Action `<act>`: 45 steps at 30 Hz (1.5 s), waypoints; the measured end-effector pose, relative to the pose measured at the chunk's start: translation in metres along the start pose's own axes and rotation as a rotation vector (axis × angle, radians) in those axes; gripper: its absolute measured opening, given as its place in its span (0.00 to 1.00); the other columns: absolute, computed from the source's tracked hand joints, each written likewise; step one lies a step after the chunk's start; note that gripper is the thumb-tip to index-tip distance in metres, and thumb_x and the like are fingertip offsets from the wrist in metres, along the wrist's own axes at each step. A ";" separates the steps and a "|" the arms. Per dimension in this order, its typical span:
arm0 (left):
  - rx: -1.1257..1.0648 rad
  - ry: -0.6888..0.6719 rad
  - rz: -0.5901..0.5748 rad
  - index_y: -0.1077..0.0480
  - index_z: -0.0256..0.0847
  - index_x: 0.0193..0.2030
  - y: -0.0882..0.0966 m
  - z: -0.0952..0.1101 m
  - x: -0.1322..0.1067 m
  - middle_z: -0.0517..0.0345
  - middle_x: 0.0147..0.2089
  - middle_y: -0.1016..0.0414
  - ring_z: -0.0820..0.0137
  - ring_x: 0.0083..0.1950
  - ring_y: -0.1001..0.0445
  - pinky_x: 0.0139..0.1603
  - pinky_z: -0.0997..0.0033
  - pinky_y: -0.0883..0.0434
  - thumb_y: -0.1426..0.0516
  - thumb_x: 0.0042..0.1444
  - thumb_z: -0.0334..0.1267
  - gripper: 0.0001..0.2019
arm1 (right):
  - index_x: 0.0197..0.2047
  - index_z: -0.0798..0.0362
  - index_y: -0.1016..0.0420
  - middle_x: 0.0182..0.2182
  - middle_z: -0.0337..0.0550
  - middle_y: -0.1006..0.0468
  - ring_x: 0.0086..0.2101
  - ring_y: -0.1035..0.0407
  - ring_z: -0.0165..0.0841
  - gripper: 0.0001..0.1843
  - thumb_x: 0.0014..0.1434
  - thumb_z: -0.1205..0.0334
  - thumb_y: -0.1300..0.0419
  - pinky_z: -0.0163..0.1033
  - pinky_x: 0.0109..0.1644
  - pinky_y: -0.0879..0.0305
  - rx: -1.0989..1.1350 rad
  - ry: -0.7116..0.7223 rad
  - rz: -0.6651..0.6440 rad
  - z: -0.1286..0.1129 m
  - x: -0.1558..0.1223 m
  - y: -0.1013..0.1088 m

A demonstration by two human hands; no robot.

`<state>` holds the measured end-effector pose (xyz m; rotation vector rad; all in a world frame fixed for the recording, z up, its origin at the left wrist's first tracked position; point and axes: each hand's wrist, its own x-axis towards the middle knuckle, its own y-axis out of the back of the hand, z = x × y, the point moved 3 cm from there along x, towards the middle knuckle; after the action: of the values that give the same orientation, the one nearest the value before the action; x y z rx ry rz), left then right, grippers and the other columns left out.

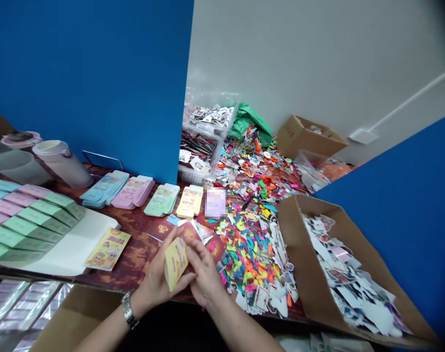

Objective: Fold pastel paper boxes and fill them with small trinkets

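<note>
Above the table's front edge, my left hand [155,275] grips a small yellow printed card box [176,263] along its left side. My right hand [204,274] has its fingers on the box's right edge, so both hands hold it. The box looks slim and slightly bowed. On the table to the left lies another yellow printed box [110,248]. Behind my hands stand stacks of flat boxes: blue [105,188], pink [133,191], green [162,199] and yellow [190,201]. Red printed cards [162,228] and white slips lie just beyond my fingers.
Colourful small balloon-like pieces [244,249] cover the table to the right. A cardboard box [295,259] of paper cut-outs stands at far right. Green and pink boxes [42,220] fill a white tray [77,254] at left. Clear bins [217,146] stand behind, beside a blue partition [134,88].
</note>
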<state>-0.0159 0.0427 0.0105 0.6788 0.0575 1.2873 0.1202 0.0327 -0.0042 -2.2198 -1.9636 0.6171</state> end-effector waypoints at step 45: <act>0.073 0.190 -0.073 0.47 0.42 0.62 -0.013 -0.023 -0.005 0.46 0.56 0.31 0.57 0.54 0.27 0.54 0.53 0.28 0.40 0.53 0.45 0.32 | 0.38 0.53 0.29 0.28 0.42 0.23 0.28 0.29 0.33 0.18 0.59 0.45 0.42 0.37 0.33 0.32 -0.608 0.216 0.176 -0.026 0.046 0.125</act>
<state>-0.0154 0.0470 -0.0163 0.6098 0.2835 1.2812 0.2486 0.0631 -0.0344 -2.6656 -2.0452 -0.2491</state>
